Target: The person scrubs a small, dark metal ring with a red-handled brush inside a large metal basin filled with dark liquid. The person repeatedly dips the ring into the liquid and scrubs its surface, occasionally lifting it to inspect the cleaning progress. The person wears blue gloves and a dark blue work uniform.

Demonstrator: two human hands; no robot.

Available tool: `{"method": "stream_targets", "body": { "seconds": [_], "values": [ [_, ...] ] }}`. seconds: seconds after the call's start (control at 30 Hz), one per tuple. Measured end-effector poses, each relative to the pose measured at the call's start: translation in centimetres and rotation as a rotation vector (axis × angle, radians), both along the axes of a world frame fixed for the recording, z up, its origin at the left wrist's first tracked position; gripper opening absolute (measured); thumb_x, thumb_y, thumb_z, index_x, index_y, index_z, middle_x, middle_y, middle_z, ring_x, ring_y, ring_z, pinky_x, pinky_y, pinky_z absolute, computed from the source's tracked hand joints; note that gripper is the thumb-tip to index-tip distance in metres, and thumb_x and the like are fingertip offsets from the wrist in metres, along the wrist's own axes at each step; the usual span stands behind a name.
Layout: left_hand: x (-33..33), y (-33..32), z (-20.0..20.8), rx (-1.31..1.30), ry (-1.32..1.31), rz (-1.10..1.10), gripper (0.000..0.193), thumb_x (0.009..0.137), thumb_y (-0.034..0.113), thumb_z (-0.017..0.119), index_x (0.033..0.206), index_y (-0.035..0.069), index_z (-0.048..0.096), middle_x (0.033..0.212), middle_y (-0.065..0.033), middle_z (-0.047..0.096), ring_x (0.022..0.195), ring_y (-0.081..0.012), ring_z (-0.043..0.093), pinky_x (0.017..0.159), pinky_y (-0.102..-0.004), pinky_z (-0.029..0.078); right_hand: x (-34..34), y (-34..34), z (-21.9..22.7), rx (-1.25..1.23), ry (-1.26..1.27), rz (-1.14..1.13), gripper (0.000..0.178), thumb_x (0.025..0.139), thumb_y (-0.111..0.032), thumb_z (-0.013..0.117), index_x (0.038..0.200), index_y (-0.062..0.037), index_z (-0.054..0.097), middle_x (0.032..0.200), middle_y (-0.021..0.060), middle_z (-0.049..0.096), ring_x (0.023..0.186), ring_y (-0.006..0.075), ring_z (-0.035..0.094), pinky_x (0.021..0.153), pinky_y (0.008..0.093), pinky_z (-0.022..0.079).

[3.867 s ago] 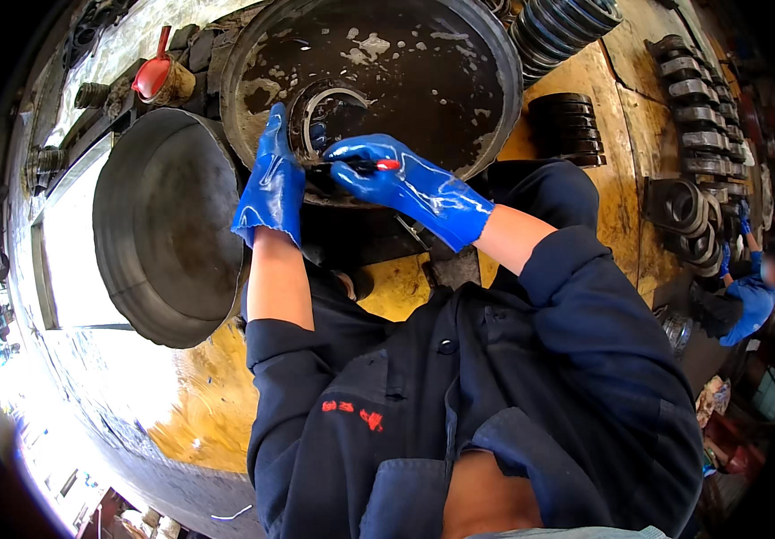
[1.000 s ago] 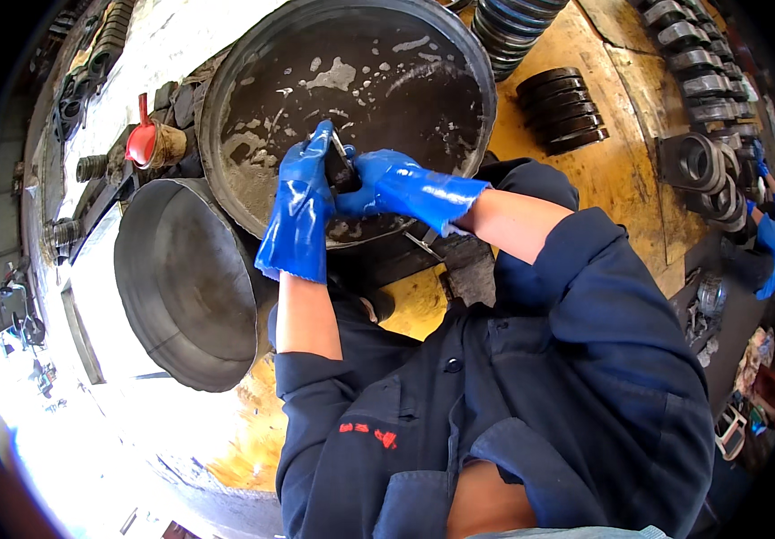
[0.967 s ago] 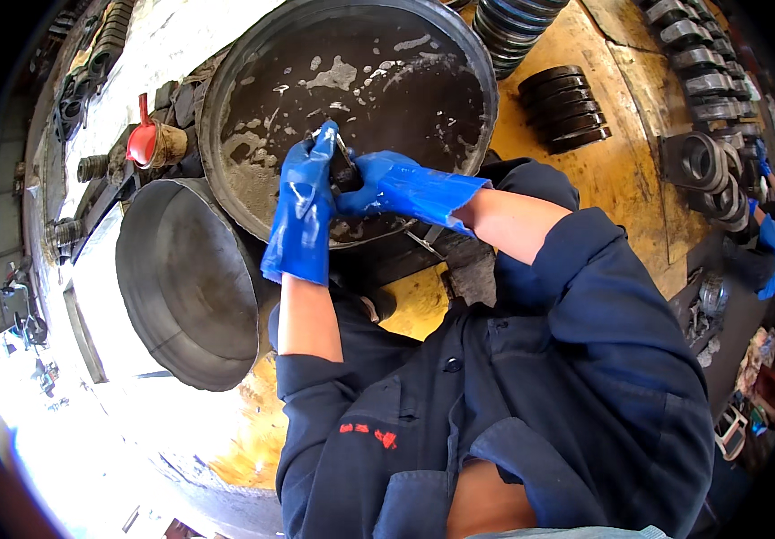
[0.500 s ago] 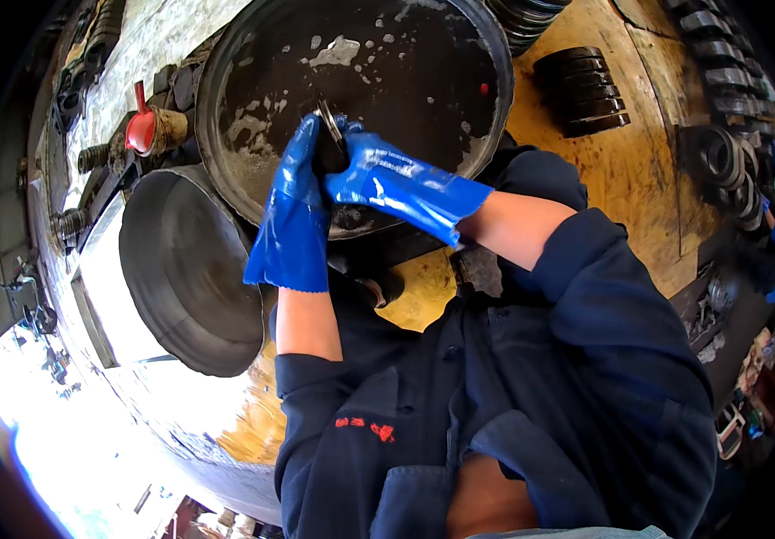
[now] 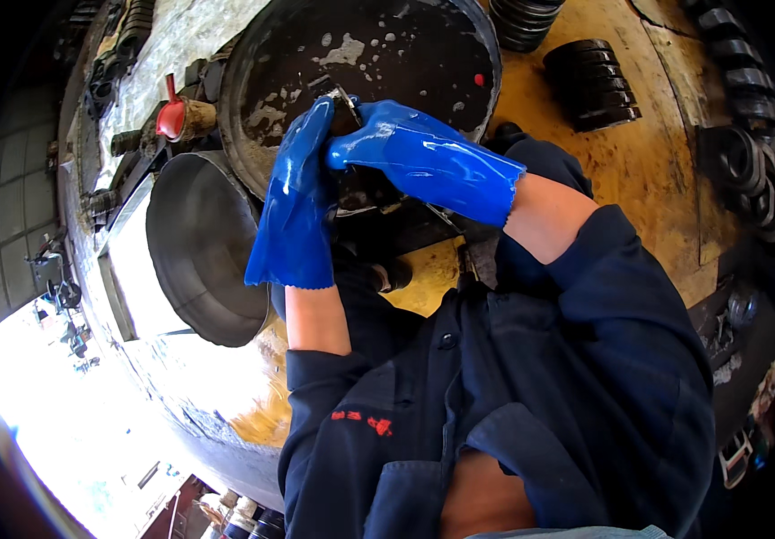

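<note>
Both of my hands wear long blue rubber gloves and meet over a wide round pan [image 5: 229,112] of dark liquid with pale foam patches. Between them is a dark metal ring [image 5: 345,110], seen nearly edge-on with a shiny rim. My left hand [image 5: 305,148] grips it from the left, fingers pointing away from me. From the right, my right hand [image 5: 383,135] closes on it, the thumb towards the left glove. The gloves hide most of the ring. A small red spot [image 5: 479,80] shows at the pan's right side.
A grey metal tub [image 5: 203,247] leans left of the pan. Behind it, a red scoop [image 5: 171,117] rests by a dirty cup [image 5: 199,119]. Dark rings stand stacked [image 5: 592,85] at the right, with another stack [image 5: 527,20] beyond the pan. More metal rings [image 5: 733,162] lie far right.
My hands with the ring have shifted slightly away from me, and the ring is turned differently. The whole view has swung a little. Another person's blue gloves at the right edge have mostly left view.
</note>
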State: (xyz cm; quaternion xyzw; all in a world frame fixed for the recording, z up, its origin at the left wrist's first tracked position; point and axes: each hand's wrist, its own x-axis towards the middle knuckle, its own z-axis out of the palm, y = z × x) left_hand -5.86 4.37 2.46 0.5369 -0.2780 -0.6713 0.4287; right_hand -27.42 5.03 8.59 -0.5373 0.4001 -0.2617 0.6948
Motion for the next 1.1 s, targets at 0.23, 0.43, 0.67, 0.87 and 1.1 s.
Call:
{"method": "stream_targets", "body": {
  "seconds": [0.23,0.43,0.67,0.87,1.1],
  "values": [
    [-6.2,1.0,6.5,-0.125,-0.153,-0.201,0.045,0.103,0.037,0.068,0.118,-0.006,0.068,0.108,-0.02,0.075,0.092,-0.0294,0.071,0.089,-0.0392,0.056,-1.5,1.1,-3.0,-0.16,-0.224,-0.034,0.047,0.092,-0.04,0.076,0.112,0.0022,0.076,0.09,0.0104,0.074,0.083,0.0142,0.068,0.078,0.0284,0.053],
    [-3.5,1.7,5.4,-0.253,-0.311,-0.055,0.043,0.103,0.036,0.067,0.117,-0.005,0.07,0.106,-0.0193,0.075,0.091,-0.0281,0.071,0.087,-0.0373,0.055,-2.3,2.6,-1.9,-0.034,-0.098,-0.024,0.041,0.099,-0.038,0.071,0.11,0.0006,0.076,0.091,0.0117,0.075,0.083,0.0148,0.069,0.076,0.0305,0.055],
    [4.7,3.4,-6.4,-0.433,-1.013,0.031,0.027,0.098,0.029,0.064,0.104,0.006,0.078,0.088,-0.0184,0.075,0.083,-0.0299,0.074,0.078,-0.0414,0.057,-4.7,2.1,-7.7,-0.255,0.029,-0.104,0.042,0.096,-0.034,0.075,0.118,0.0013,0.07,0.103,0.0115,0.075,0.092,0.0177,0.069,0.087,0.0341,0.055],
    [3.0,4.8,-7.7,-0.285,-1.326,0.155,0.025,0.097,0.031,0.061,0.095,0.009,0.075,0.098,-0.0175,0.076,0.095,-0.0394,0.073,0.084,-0.0477,0.058,-4.2,2.4,-4.2,0.068,-0.257,-0.146,0.041,0.098,-0.032,0.073,0.117,0.0043,0.066,0.108,0.0126,0.074,0.099,0.0179,0.071,0.091,0.0306,0.056],
    [1.7,5.0,-7.7,-0.047,-1.359,0.116,0.033,0.098,0.034,0.06,0.109,0.009,0.076,0.107,-0.0145,0.077,0.102,-0.0346,0.073,0.09,-0.0449,0.058,-4.5,2.6,-1.7,0.154,-0.161,-0.147,0.049,0.095,-0.03,0.075,0.12,0.0102,0.063,0.114,0.0147,0.074,0.108,0.0225,0.071,0.1,0.0346,0.055]
  ]
}}
